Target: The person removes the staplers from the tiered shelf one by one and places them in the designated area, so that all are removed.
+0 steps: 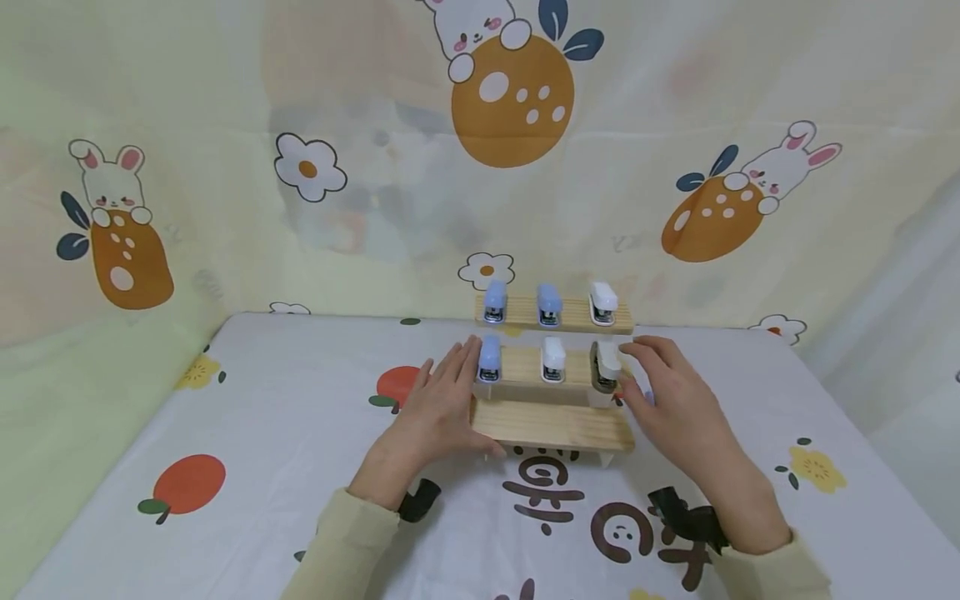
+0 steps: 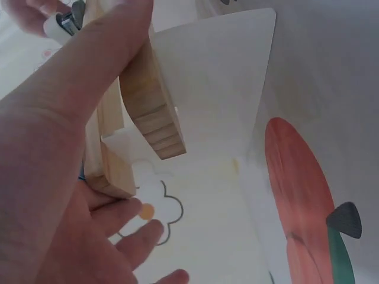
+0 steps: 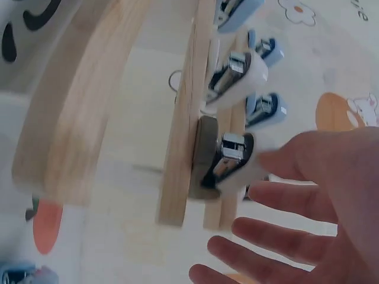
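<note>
A three-step wooden rack (image 1: 555,423) bears several mini staplers on its middle and top steps. My left hand (image 1: 442,408) rests against the rack's left end, fingers mostly straight, thumb by the lowest step. Just right of those fingers stands a blue stapler (image 1: 490,358); a white stapler (image 1: 552,360) stands mid-step. At the right end of that step is a grey stapler (image 1: 605,367). My right hand (image 1: 678,408) is beside it, thumb and fingertips at its right side, the other fingers spread. In the right wrist view the thumb overlaps the grey stapler's (image 3: 228,160) end.
On the top step stand a blue stapler (image 1: 495,302), another blue stapler (image 1: 549,305) and a white stapler (image 1: 603,303). A small blue object (image 1: 649,397) is partly hidden behind my right hand. A printed cloth (image 1: 262,400) covers the table; a patterned curtain (image 1: 375,233) hangs behind.
</note>
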### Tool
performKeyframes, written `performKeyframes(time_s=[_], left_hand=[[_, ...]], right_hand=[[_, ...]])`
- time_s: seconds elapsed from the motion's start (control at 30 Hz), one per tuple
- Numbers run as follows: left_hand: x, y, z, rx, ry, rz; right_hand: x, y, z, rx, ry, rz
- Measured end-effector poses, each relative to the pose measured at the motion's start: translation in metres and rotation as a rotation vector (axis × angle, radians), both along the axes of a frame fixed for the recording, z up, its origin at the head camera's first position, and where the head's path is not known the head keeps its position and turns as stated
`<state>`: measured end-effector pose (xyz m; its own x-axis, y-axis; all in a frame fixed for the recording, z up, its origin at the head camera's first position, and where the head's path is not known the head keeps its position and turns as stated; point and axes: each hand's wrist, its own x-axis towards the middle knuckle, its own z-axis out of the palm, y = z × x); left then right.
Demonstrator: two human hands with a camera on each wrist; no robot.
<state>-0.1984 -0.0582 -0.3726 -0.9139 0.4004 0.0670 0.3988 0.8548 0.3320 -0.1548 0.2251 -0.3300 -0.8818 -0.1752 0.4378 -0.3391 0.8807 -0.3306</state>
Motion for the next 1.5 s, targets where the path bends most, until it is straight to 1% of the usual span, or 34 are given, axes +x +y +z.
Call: performKeyframes(time_s=[0.1,0.23,0.33,0.5,0.67,0.87,1.03,1.2,1.33,1.5], left_hand=[[-0.001,0.000,0.000,-0.003,0.036,-0.016],[-0.003,-0.002,0.003,0.001,0.066,-0.029],[-0.004,-0.004,0.007,-0.003,0.068,-0.020],[-0.006,-0.006,0.008,0.006,0.059,-0.011],[-0.005,-0.007,0.007,-0.005,0.057,0.000],[-0.003,-0.006,0.006,-0.048,0.071,0.006],[0.000,-0.002,0.004,-0.064,0.065,0.008],[0.000,0.002,0.003,-0.046,0.057,-0.003],[0.000,0.003,0.002,-0.040,0.059,0.003],[0.000,0.002,0.002,-0.031,0.056,0.002]], right_hand=[[-0.001,-0.007,0.000,0.001,0.018,0.021],[-0.004,-0.015,-0.002,-0.003,0.016,0.028],[-0.008,-0.020,-0.004,0.005,0.031,0.035],[-0.013,-0.024,-0.006,-0.003,0.076,0.079],[-0.016,-0.024,-0.007,0.002,0.079,0.092],[-0.015,-0.023,-0.008,0.008,0.091,0.095],[-0.010,-0.017,-0.009,0.011,0.105,0.084],[-0.005,-0.010,-0.003,0.009,0.128,0.077],[-0.003,-0.004,0.002,0.016,0.159,0.078],[-0.001,0.005,0.004,0.002,0.180,0.059]])
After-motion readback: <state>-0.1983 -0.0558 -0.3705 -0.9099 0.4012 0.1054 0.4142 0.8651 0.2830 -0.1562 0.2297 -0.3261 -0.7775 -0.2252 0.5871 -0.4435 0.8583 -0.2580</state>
